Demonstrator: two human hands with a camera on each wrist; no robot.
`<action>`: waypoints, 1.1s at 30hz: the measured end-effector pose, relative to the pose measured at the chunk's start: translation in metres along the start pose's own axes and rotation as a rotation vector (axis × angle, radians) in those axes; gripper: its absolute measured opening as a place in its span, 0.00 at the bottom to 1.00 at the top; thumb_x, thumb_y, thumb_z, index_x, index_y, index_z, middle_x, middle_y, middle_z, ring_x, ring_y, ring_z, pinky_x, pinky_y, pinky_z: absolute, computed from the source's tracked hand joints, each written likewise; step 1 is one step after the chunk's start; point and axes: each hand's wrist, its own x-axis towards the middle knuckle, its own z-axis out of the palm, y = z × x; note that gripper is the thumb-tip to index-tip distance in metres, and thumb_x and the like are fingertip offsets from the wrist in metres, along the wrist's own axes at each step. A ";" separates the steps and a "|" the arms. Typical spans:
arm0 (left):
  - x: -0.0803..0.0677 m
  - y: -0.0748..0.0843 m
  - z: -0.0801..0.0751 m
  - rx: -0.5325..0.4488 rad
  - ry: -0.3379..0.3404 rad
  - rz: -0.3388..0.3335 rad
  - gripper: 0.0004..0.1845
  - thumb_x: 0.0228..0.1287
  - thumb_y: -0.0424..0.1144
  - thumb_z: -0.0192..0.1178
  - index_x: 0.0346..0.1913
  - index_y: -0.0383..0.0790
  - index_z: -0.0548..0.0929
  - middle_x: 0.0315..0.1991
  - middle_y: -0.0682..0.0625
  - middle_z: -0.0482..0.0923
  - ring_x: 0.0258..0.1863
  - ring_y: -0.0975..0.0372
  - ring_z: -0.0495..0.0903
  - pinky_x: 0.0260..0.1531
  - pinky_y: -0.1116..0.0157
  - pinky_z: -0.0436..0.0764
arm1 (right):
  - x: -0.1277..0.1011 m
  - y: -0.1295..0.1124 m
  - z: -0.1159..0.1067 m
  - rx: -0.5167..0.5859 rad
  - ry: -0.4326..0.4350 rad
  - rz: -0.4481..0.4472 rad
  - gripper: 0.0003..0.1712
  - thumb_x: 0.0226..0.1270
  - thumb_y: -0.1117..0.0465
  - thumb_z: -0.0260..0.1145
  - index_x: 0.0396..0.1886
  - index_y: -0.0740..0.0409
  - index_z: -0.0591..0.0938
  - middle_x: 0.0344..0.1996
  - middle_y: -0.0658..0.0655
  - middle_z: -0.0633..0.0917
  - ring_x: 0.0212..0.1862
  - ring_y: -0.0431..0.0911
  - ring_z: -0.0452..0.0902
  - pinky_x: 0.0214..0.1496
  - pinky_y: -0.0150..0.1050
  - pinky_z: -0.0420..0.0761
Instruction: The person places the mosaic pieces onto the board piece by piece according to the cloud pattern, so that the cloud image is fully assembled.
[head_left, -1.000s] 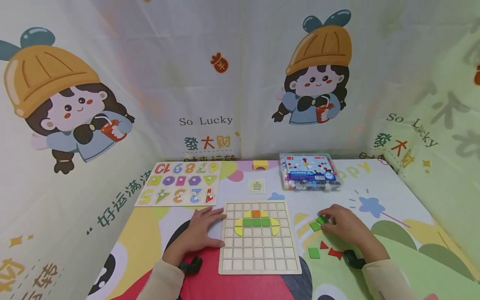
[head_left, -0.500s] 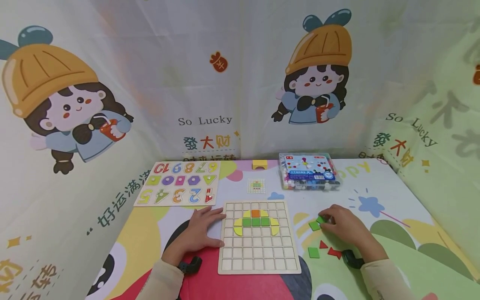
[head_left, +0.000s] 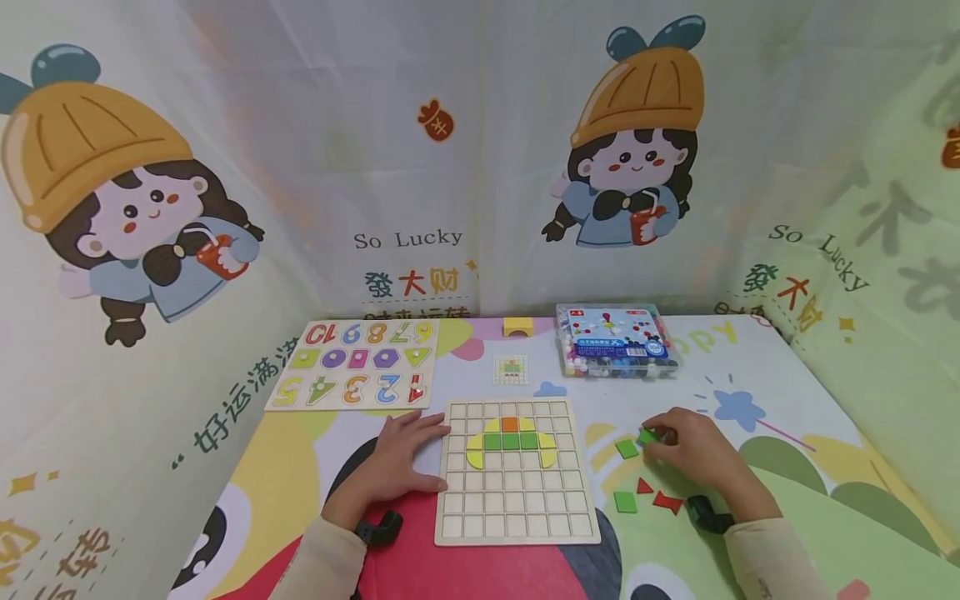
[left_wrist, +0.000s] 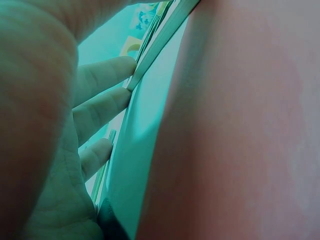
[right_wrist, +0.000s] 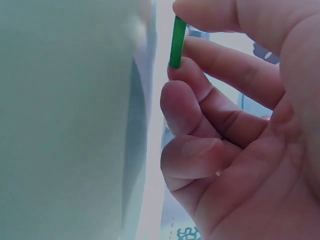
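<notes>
A square wooden grid board point(head_left: 517, 482) lies before me. Set in it are an orange square point(head_left: 510, 425), a row of green squares point(head_left: 511, 442) and several yellow curved pieces point(head_left: 475, 457). My left hand point(head_left: 395, 458) rests beside the board, its extended fingers touching the left edge; the left wrist view shows the fingertips point(left_wrist: 122, 67) against that edge. To the right of the board, my right hand point(head_left: 693, 454) pinches a green square tile point(right_wrist: 177, 42) between thumb and fingertips. Other green tiles point(head_left: 627, 449) and red triangles point(head_left: 667, 502) lie near it.
A number and shape puzzle board point(head_left: 356, 367) lies at the back left. Behind the grid board are a small pattern card point(head_left: 512, 370) and a yellow arch block point(head_left: 517, 327). A clear box of beads point(head_left: 617, 342) stands at the back right. Printed cloth hangs behind the table.
The right hand has lifted the green tile slightly, apart from the one lying beside it. The left hand stays at the board's edge. The head view has shifted a little.
</notes>
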 end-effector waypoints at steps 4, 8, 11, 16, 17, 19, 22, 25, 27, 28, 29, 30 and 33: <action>0.001 0.001 -0.001 0.004 0.000 0.001 0.46 0.51 0.57 0.78 0.75 0.52 0.76 0.81 0.50 0.66 0.83 0.43 0.51 0.80 0.30 0.40 | -0.002 0.001 -0.003 0.013 0.024 -0.017 0.17 0.62 0.59 0.77 0.50 0.58 0.91 0.40 0.51 0.87 0.37 0.41 0.77 0.39 0.39 0.80; 0.001 0.001 0.000 0.004 -0.004 0.006 0.46 0.52 0.57 0.78 0.75 0.51 0.76 0.81 0.50 0.67 0.84 0.43 0.52 0.80 0.30 0.40 | -0.002 -0.006 0.000 0.014 0.022 -0.070 0.15 0.61 0.61 0.76 0.49 0.55 0.91 0.36 0.47 0.85 0.35 0.38 0.73 0.36 0.35 0.77; 0.001 0.002 0.000 0.000 -0.004 0.005 0.45 0.52 0.56 0.78 0.75 0.51 0.77 0.81 0.50 0.67 0.84 0.43 0.51 0.80 0.30 0.40 | 0.003 -0.019 0.003 0.017 0.013 -0.140 0.14 0.60 0.63 0.76 0.47 0.54 0.91 0.35 0.45 0.84 0.34 0.35 0.72 0.35 0.34 0.77; 0.000 0.001 0.000 0.004 0.003 0.004 0.46 0.51 0.57 0.78 0.75 0.51 0.77 0.81 0.50 0.67 0.83 0.43 0.52 0.80 0.30 0.40 | 0.014 -0.047 0.010 0.049 -0.023 -0.212 0.14 0.60 0.63 0.76 0.48 0.55 0.91 0.36 0.45 0.84 0.35 0.35 0.74 0.35 0.33 0.78; 0.000 0.001 0.001 0.007 0.005 0.006 0.46 0.51 0.57 0.78 0.75 0.51 0.77 0.81 0.50 0.67 0.83 0.43 0.52 0.80 0.30 0.41 | 0.016 -0.052 0.012 0.055 -0.030 -0.224 0.15 0.60 0.64 0.76 0.48 0.55 0.91 0.36 0.45 0.84 0.35 0.36 0.74 0.35 0.33 0.78; 0.000 0.000 0.001 0.009 0.007 0.006 0.46 0.51 0.57 0.78 0.75 0.51 0.77 0.81 0.50 0.67 0.83 0.43 0.52 0.80 0.30 0.41 | 0.021 -0.062 0.017 0.069 -0.049 -0.250 0.16 0.59 0.65 0.74 0.48 0.55 0.91 0.36 0.45 0.83 0.36 0.36 0.74 0.35 0.33 0.77; -0.001 0.000 0.001 0.008 0.006 0.001 0.46 0.51 0.57 0.78 0.75 0.52 0.77 0.81 0.51 0.67 0.83 0.43 0.52 0.80 0.30 0.41 | 0.029 -0.077 0.024 0.074 -0.077 -0.295 0.16 0.58 0.66 0.73 0.47 0.55 0.92 0.36 0.44 0.83 0.36 0.37 0.74 0.36 0.32 0.77; -0.002 0.000 0.001 0.009 0.008 -0.007 0.46 0.50 0.57 0.79 0.75 0.53 0.77 0.81 0.51 0.66 0.84 0.44 0.51 0.80 0.31 0.41 | 0.035 -0.092 0.031 0.067 -0.109 -0.322 0.15 0.59 0.64 0.75 0.47 0.53 0.92 0.36 0.43 0.82 0.36 0.38 0.73 0.38 0.32 0.77; -0.002 0.001 0.001 0.013 0.008 -0.011 0.46 0.50 0.57 0.79 0.75 0.54 0.76 0.81 0.52 0.66 0.84 0.44 0.51 0.81 0.31 0.41 | 0.038 -0.102 0.036 0.067 -0.126 -0.345 0.14 0.60 0.63 0.76 0.47 0.53 0.92 0.36 0.43 0.83 0.36 0.38 0.72 0.37 0.31 0.76; -0.002 0.001 0.001 0.015 0.007 -0.012 0.46 0.50 0.57 0.79 0.75 0.54 0.76 0.81 0.52 0.66 0.84 0.44 0.51 0.81 0.31 0.41 | 0.039 -0.106 0.038 0.066 -0.133 -0.354 0.14 0.60 0.62 0.76 0.47 0.53 0.92 0.36 0.44 0.83 0.36 0.38 0.72 0.37 0.31 0.75; -0.002 0.001 0.001 0.016 0.009 -0.011 0.46 0.50 0.57 0.79 0.75 0.54 0.76 0.81 0.52 0.66 0.84 0.44 0.52 0.81 0.31 0.41 | 0.040 -0.111 0.040 0.063 -0.140 -0.361 0.14 0.61 0.62 0.76 0.47 0.53 0.92 0.37 0.44 0.83 0.36 0.38 0.72 0.37 0.31 0.75; -0.003 0.001 0.001 0.018 0.010 -0.011 0.46 0.50 0.57 0.79 0.75 0.54 0.76 0.81 0.52 0.66 0.84 0.44 0.52 0.81 0.31 0.41 | 0.042 -0.115 0.042 0.051 -0.143 -0.364 0.14 0.61 0.62 0.76 0.47 0.53 0.92 0.37 0.44 0.83 0.36 0.38 0.72 0.38 0.31 0.76; -0.003 0.002 0.001 0.014 0.012 -0.005 0.46 0.50 0.57 0.79 0.75 0.53 0.76 0.81 0.51 0.67 0.84 0.44 0.52 0.80 0.30 0.41 | 0.046 -0.127 0.048 0.012 -0.146 -0.391 0.14 0.61 0.61 0.76 0.48 0.51 0.93 0.38 0.44 0.84 0.38 0.39 0.74 0.41 0.33 0.78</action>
